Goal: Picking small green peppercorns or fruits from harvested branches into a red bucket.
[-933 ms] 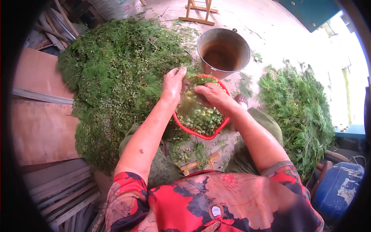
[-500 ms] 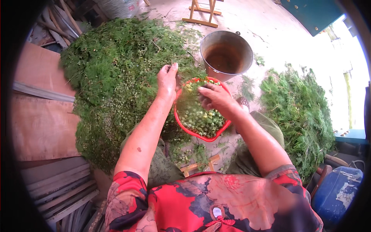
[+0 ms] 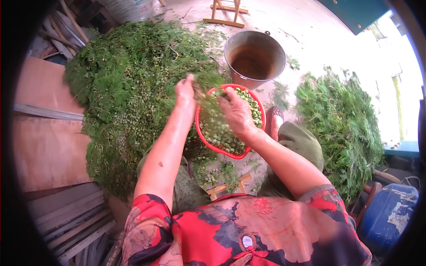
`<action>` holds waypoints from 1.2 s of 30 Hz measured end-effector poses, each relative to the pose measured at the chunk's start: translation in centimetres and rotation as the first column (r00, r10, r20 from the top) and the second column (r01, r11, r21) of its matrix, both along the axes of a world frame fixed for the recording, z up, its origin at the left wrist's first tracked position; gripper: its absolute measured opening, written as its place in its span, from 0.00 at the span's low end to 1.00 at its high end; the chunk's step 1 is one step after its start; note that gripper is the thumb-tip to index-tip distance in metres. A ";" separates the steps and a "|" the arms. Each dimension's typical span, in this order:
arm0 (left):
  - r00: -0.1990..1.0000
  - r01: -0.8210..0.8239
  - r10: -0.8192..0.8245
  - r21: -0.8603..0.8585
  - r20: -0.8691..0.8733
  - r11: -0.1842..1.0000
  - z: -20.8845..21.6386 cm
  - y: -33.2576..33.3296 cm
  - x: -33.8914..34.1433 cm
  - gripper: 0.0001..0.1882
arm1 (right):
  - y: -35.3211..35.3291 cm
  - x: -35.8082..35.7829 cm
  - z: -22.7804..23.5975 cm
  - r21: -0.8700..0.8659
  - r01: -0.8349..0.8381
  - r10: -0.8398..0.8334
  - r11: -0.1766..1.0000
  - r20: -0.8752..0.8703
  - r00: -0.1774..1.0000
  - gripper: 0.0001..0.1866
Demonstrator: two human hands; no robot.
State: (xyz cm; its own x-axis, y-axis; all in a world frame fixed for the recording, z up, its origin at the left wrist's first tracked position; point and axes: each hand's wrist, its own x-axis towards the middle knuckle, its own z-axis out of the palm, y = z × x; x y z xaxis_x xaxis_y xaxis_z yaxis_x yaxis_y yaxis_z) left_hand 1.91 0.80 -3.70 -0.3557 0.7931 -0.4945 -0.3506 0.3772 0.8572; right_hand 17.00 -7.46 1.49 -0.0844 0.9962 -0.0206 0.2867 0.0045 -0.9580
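Note:
My left hand (image 3: 185,92), closed with the thumb uppermost, grips a feathery green evergreen sprig (image 3: 205,83) at the left side of a red plastic basin (image 3: 235,155). The sprig is smeared by motion as it hangs over the basin. Above the basin's middle, my right hand (image 3: 238,114) has its fingers curled beside the blurred greenery; what they pinch is hidden. Small pale-green cones or seed pods (image 3: 254,103) fill much of the basin. To the left spreads a large heap of evergreen cuttings (image 3: 120,97) bearing many such pods.
A metal bucket (image 3: 273,54) stands just beyond the basin. Another pile of green branches (image 3: 339,133) lies to the right, near a blue plastic drum (image 3: 384,215). Wooden boards (image 3: 49,146) and slats (image 3: 75,224) line the left side. A wooden stand (image 3: 222,21) is at the back.
My right hand has come left and down over the basin, and the sprig has swung with it. The left hand keeps its grip, and the view has shifted slightly.

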 end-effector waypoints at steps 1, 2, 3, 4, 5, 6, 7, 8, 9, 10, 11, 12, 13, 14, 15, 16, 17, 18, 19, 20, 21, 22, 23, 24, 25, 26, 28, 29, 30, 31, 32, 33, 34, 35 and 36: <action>0.999 -0.038 0.036 0.060 0.028 0.998 0.7 0.4 -0.8 0.11 | 0.2 0.7 0.3 0.030 -0.032 0.035 0.999 -0.096 0.995 0.06; 0.998 -0.037 0.033 0.071 0.056 0.997 1.0 0.4 -1.0 0.11 | 0.8 1.4 -1.2 0.051 -0.056 0.061 0.997 -0.111 0.992 0.06; 0.996 -0.022 0.014 0.083 0.087 0.996 1.5 0.6 -0.5 0.10 | 1.4 2.6 -3.2 0.072 -0.065 0.074 0.995 -0.122 0.990 0.06; 0.996 -0.021 0.013 0.086 0.085 0.996 1.6 0.4 -0.2 0.10 | 1.5 3.6 -3.8 -0.020 -0.071 0.070 0.997 -0.061 0.996 0.10; 0.997 0.020 -0.025 0.072 0.076 0.997 1.5 0.1 0.0 0.10 | 1.8 3.8 -5.0 -0.017 -0.068 0.067 0.998 -0.062 0.996 0.10; 0.996 0.057 -0.060 0.054 0.068 0.997 1.4 -0.2 0.2 0.10 | 1.8 3.7 -5.4 0.082 -0.073 0.067 0.994 0.074 0.995 0.12; 0.996 0.059 -0.062 0.051 0.068 0.997 1.3 -0.3 0.2 0.10 | 1.8 3.7 -5.8 0.178 -0.089 0.050 0.980 0.209 0.977 0.14; 0.994 0.044 -0.050 0.065 0.100 0.997 1.3 -0.3 0.3 0.10 | 1.9 4.0 -6.1 0.280 -0.145 0.027 0.949 0.388 0.921 0.17; 0.990 0.033 -0.043 0.077 0.134 0.996 1.2 -0.3 0.4 0.11 | 2.1 3.8 -5.3 0.275 -0.138 0.021 0.951 0.390 0.920 0.17; 0.989 0.041 -0.051 0.076 0.138 0.996 1.2 -0.4 0.6 0.11 | 2.4 3.6 -4.6 0.209 -0.093 0.026 0.973 0.303 0.953 0.17; 0.988 0.067 -0.078 0.090 0.130 0.994 1.2 -0.5 0.8 0.11 | 2.5 3.4 -3.7 0.138 -0.054 0.023 0.989 0.213 0.977 0.17; 0.988 0.088 -0.100 0.103 0.121 0.991 1.4 -0.7 1.1 0.10 | 2.5 3.1 -2.1 -0.045 -0.069 0.070 0.997 0.022 0.997 0.18; 0.987 0.091 -0.104 0.102 0.125 0.991 1.6 -0.9 1.4 0.10 | 2.5 3.0 -2.2 -0.046 -0.065 0.066 0.997 0.026 0.997 0.18; 0.983 0.116 -0.127 0.086 0.130 0.990 1.8 -1.2 1.8 0.11 | 2.6 2.9 -2.5 -0.065 -0.114 0.116 0.991 0.022 0.993 0.19; 0.979 0.145 -0.153 0.071 0.133 0.987 2.1 -1.3 2.2 0.11 | 2.6 2.9 -2.8 -0.081 -0.160 0.162 0.984 0.015 0.987 0.19; 0.978 0.150 -0.159 0.072 0.134 0.986 2.0 -1.2 2.4 0.11 | 2.9 2.7 -3.6 -0.115 -0.187 0.188 0.975 -0.008 0.982 0.19; 0.974 0.161 -0.172 0.086 0.145 0.983 1.5 -1.0 2.6 0.10 | 2.7 3.2 -4.0 -0.115 -0.182 0.182 0.977 -0.006 0.983 0.19; 0.975 0.154 -0.167 0.095 0.150 0.984 1.0 -1.0 1.8 0.10 | 2.2 2.5 -2.3 -0.050 -0.190 0.195 0.980 0.123 0.973 0.15; 0.977 0.145 -0.157 0.095 0.145 0.985 0.4 -0.5 0.8 0.10 | 1.8 2.3 -1.3 0.019 -0.202 0.191 0.979 0.253 0.948 0.11; 0.990 0.054 -0.061 0.063 0.125 0.997 -0.1 0.1 -0.8 0.11 | 1.6 2.3 -1.3 0.059 -0.236 0.200 0.970 0.358 0.912 0.07; 0.994 -0.030 0.026 0.034 0.109 0.999 0.5 0.4 -1.2 0.11 | 1.5 2.6 -1.2 0.060 -0.237 0.201 0.970 0.359 0.912 0.07; 0.996 -0.051 0.049 0.036 0.069 0.998 1.1 0.6 -1.7 0.11 | 1.4 2.9 -1.0 -0.147 -0.199 0.212 0.969 0.081 0.974 0.06; 0.996 -0.053 0.050 0.037 0.070 0.998 1.4 0.5 -1.7 0.11 | 1.4 3.0 -0.7 -0.350 -0.211 0.149 0.913 -0.196 0.969 0.06; 0.997 -0.022 0.016 0.072 0.073 0.997 1.9 0.2 -1.2 0.11 | 1.1 3.3 -0.2 -0.362 -0.256 0.144 0.896 -0.308 0.940 0.05; 0.997 0.010 -0.018 0.106 0.075 0.994 2.1 0.0 -0.7 0.12 | 1.2 3.2 -0.4 -0.364 -0.254 0.142 0.896 -0.307 0.941 0.05; 0.997 0.048 -0.056 0.134 0.057 0.990 1.8 -0.2 -0.3 0.11 | 1.5 2.9 -0.6 -0.338 -0.258 0.116 0.905 -0.386 0.915 0.07; 0.995 0.097 -0.101 0.137 0.024 0.986 2.3 -1.0 1.4 0.11 | 1.7 2.4 -0.8 -0.266 -0.227 0.109 0.937 -0.395 0.912 0.15; 0.990 0.140 -0.140 0.141 -0.012 0.980 2.7 -1.3 2.1 0.11 | 1.6 2.1 -0.9 -0.269 -0.217 0.099 0.938 -0.393 0.914 0.15; 0.984 0.175 -0.166 0.148 -0.069 0.973 2.9 -1.5 2.5 0.11 | 1.6 1.7 -0.9 -0.083 -0.153 0.139 0.985 -0.151 0.979 0.17; 0.982 0.182 -0.174 0.147 -0.068 0.972 3.1 -1.7 3.0 0.11 | 1.5 1.6 -1.0 0.117 -0.132 0.120 0.984 0.103 0.987 0.20; 0.981 0.192 -0.187 0.134 -0.052 0.972 3.4 -1.9 3.5 0.11 | 1.5 1.8 -1.1 0.116 -0.125 0.113 0.985 0.104 0.988 0.20; 0.980 0.197 -0.194 0.122 -0.037 0.973 3.6 -2.1 3.6 0.11 | 1.5 1.9 -1.2 0.095 -0.121 0.104 0.988 0.171 0.980 0.20; 0.975 0.220 -0.223 0.140 0.007 0.965 3.4 -2.2 3.4 0.11 | 1.5 1.9 -1.4 0.074 -0.117 0.097 0.990 0.237 0.967 0.20; 0.975 0.220 -0.223 0.139 0.006 0.966 3.5 -2.4 3.4 0.11 | 1.6 2.0 -1.5 0.053 -0.113 0.092 0.992 0.303 0.949 0.20; 0.972 0.215 -0.226 0.137 0.068 0.967 3.8 -2.5 3.4 0.12 | 1.6 2.0 -1.5 0.052 -0.115 0.094 0.992 0.302 0.948 0.20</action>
